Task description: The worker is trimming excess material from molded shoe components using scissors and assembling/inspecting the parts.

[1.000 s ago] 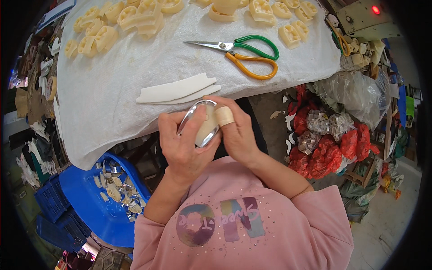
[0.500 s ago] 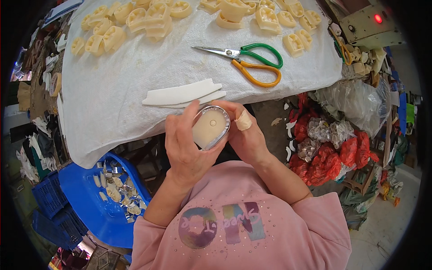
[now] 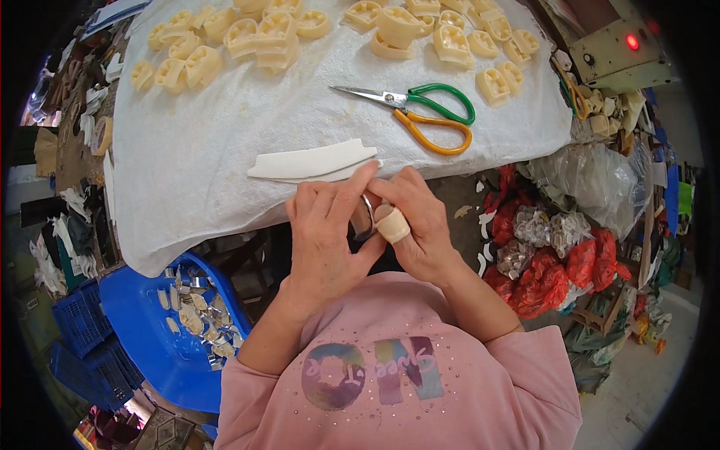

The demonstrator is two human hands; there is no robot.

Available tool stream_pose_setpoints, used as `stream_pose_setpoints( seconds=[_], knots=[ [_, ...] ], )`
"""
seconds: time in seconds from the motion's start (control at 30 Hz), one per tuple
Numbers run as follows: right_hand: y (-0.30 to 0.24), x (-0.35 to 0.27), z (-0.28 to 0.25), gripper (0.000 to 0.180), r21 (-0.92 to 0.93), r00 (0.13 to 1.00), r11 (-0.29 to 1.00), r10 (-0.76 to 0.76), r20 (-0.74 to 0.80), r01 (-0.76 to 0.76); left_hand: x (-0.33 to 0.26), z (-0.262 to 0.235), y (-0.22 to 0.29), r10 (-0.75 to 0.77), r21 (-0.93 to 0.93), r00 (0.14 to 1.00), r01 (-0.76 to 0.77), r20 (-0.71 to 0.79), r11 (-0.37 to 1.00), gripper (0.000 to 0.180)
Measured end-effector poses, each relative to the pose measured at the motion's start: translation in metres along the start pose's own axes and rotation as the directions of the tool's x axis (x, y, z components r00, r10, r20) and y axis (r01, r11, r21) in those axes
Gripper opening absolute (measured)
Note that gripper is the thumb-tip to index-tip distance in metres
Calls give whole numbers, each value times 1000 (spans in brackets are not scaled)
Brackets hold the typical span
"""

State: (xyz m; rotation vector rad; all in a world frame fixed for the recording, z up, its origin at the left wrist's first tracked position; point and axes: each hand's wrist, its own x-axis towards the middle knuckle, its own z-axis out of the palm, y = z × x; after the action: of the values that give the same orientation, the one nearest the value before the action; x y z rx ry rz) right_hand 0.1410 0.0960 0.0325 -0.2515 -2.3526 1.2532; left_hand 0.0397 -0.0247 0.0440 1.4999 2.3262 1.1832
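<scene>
Handling a shiny-edged piece (image 3: 362,220), left hand (image 3: 321,231) and right hand (image 3: 424,234) both grasping it; probably edge-working step, next move likely needs steady hold.

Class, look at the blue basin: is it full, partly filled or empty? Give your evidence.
Partly filled: silvery and cream pieces lie in the blue basin, with much of its bare blue surface showing.

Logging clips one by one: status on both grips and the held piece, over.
Left grip and right grip both on shiny-edged piece, mostly hidden. White strips nearest, on cloth just beyond; scissors farther off. Nothing seen blocking.
</scene>
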Motion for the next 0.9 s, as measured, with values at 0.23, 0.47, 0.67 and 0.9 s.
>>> stream_pose_setpoints(
  seconds=[0.23,0.47,0.67,0.9],
  knots=[
    [21,4,-22,36,71,984,995,81,-162,-70,-12,-3,-29,-235,-947,925,318,299,47,64],
    [57,37,-58,41,-564,993,824,-14,-121,-57,-13,-7,-34,-327,-948,890,296,317,-113,82],
    [54,48,-54,45,-756,999,655,35,18,-9,-11,-9,-41,-339,-945,888,327,312,-13,80],
    [69,48,-60,53,-738,999,675,40,4,-24,-9,-9,-45,-290,-943,930,283,225,177,67]
  ],
)
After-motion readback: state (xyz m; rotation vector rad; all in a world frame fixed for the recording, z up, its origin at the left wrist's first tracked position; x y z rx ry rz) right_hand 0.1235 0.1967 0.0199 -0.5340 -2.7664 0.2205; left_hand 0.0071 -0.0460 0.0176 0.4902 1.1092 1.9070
